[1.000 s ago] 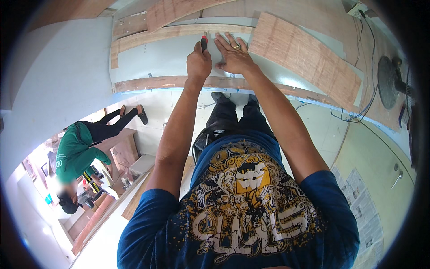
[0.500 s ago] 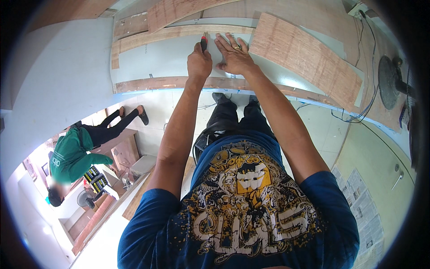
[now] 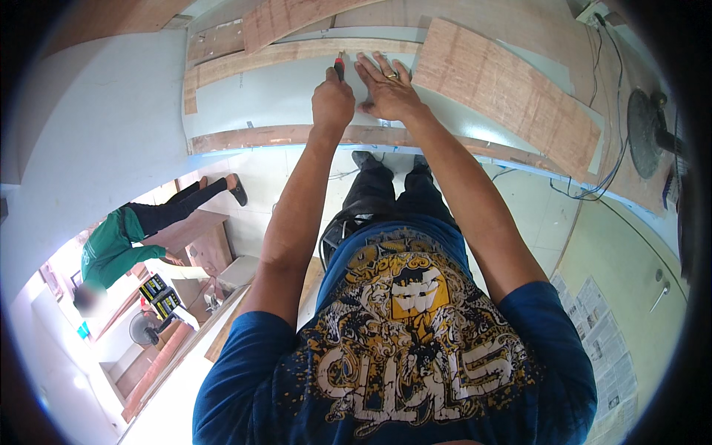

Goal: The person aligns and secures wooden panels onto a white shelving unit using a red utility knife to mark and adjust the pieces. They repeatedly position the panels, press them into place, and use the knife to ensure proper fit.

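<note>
The left hand [image 3: 333, 102] is curled around a tool [image 3: 340, 68], which points at the strip [image 3: 289, 52] beyond. Beside it, the right hand [image 3: 387, 92] lies flat, fingers spread, on the sheet [image 3: 271, 93], left of the board [image 3: 508, 93].

From the wearer's head, the left of two side-by-side fisheye lenses looks steeply down, with the top of the view facing away from the body. The shirt [image 3: 415, 326] is nearest, filling six o'clock. The left hand [image 3: 333, 102] and right hand [image 3: 389, 96] lie farther off near twelve, over the bench [image 3: 252, 139]. The wide sweep takes in a door [image 3: 630, 248] just past three and, well apart, a co-worker [image 3: 111, 245] just short of nine, tipped sideways.
</note>
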The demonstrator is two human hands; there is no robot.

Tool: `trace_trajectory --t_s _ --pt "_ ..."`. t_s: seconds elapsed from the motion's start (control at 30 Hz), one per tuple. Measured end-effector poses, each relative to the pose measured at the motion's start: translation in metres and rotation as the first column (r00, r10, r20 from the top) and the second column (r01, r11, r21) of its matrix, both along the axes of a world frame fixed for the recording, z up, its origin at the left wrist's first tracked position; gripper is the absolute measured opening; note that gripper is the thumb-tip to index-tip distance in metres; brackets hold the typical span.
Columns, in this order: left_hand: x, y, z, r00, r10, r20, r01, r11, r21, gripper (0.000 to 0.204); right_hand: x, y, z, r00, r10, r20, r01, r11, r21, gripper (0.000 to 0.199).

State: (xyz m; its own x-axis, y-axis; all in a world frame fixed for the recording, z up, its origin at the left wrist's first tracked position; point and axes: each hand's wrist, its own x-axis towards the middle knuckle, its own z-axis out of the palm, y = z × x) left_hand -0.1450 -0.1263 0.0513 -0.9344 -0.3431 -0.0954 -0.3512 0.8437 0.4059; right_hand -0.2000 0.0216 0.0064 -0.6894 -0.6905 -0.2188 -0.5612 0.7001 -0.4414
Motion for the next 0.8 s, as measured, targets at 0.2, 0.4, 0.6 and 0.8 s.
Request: trace_trajectory --t_s 0.2,0.4,0.6,0.8 --pt "-0.010 0.010 0.019 0.984 0.017 0.180 -0.006 0.998 -0.061 0.027 0.000 0.000 0.001 1.000 -0.013 0.005 0.013 1.000 0.008 0.102" --pt "-0.015 0.002 0.022 0.980 -0.012 0.199 0.025 0.998 -0.063 0.028 -0.002 -0.004 -0.001 0.998 -0.043 -0.046 0.040 0.997 -0.060 0.102" --pt "0.011 -0.008 0.017 0.978 -0.009 0.206 0.035 0.992 -0.121 0.034 0.000 -0.005 0.005 1.000 0.013 -0.002 -0.013 1.000 0.008 0.106" --pt "0.050 -0.037 0.065 0.899 0.277 -0.339 -0.113 0.895 0.432 0.037 0.032 0.012 0.029 0.987 0.160 0.004 -0.160 0.986 -0.053 0.114"
